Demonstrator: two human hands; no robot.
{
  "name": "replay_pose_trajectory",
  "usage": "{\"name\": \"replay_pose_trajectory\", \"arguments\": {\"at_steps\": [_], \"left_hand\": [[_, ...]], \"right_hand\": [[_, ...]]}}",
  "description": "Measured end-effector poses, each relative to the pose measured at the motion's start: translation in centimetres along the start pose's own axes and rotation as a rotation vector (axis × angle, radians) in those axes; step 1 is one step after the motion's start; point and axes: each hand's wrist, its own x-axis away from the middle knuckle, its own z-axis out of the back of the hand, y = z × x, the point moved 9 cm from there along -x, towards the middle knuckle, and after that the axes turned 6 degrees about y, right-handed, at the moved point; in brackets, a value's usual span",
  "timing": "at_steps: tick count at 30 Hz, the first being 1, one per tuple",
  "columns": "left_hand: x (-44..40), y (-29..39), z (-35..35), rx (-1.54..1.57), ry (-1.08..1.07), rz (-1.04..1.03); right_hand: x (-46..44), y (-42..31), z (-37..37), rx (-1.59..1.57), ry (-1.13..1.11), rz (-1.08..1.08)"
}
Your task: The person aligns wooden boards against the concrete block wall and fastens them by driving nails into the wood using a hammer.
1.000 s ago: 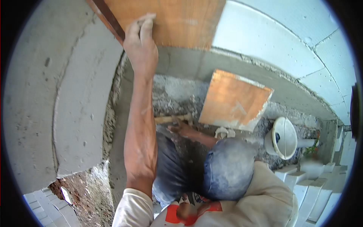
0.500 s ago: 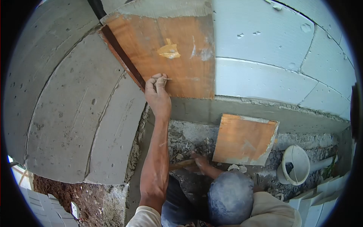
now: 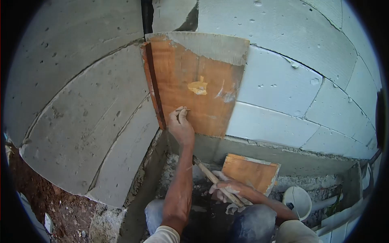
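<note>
My left hand (image 3: 181, 125) is near the lower left of a large orange-brown board (image 3: 174, 73) that stands against the block wall. Its thumb and fingers pinch a small thin nail-like piece (image 3: 187, 109). A dark strip (image 3: 154, 87) runs down the board's left edge. Lower down, my right hand (image 3: 222, 188) grips a wooden handle (image 3: 210, 175) above my knees. The handle's upper end looks dark, and its exact shape is unclear. Behind that hand leans a smaller orange board (image 3: 253, 172).
Grey block wall (image 3: 89, 109) rises on the left and pale block wall (image 3: 279, 81) on the right. A white bucket (image 3: 298, 200) stands at the lower right beside a pale pipe (image 3: 327, 202). Rubble and a concrete ledge (image 3: 291, 162) lie below the wall.
The view has tilted up, showing more wall. My right hand has lifted the wooden handle off the rubble. My left hand remains by the board, lower in view, with the thin piece pinched.
</note>
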Motion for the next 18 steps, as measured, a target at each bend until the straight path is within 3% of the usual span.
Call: {"name": "replay_pose_trajectory", "arguments": {"at_steps": [1, 3, 4, 6, 8, 11, 18], "left_hand": [[0.3, -0.1, 0.3, -0.012, -0.001, 0.043], [0.7, 1.5, 0.1, -0.15, -0.004, -0.08], [1.2, 0.7, -0.1, -0.148, -0.005, -0.056], [1.4, 0.8, -0.3, -0.165, 0.02, -0.156], [1.4, 0.7, -0.3, -0.133, 0.033, -0.17], [2.0, 0.5, 0.0, -0.087, 0.023, -0.187], [1.5, 1.2, 0.1, -0.11, -0.043, -0.198]], "right_hand": [[1.1, 0.2, -0.1, -0.005, 0.0, -0.064], [2.9, -1.3, 1.1, 0.441, 0.227, 0.071], [3.7, -0.7, 1.1, 0.443, 0.238, 0.05], [4.5, -1.6, 0.8, -0.114, 0.183, 0.217], [4.3, -2.6, 1.3, -0.168, 0.194, 0.308], [4.0, -4.7, 4.0, -0.233, 0.39, 0.403], [-0.1, -4.4, 5.5, -0.691, 0.375, 0.678]]}}
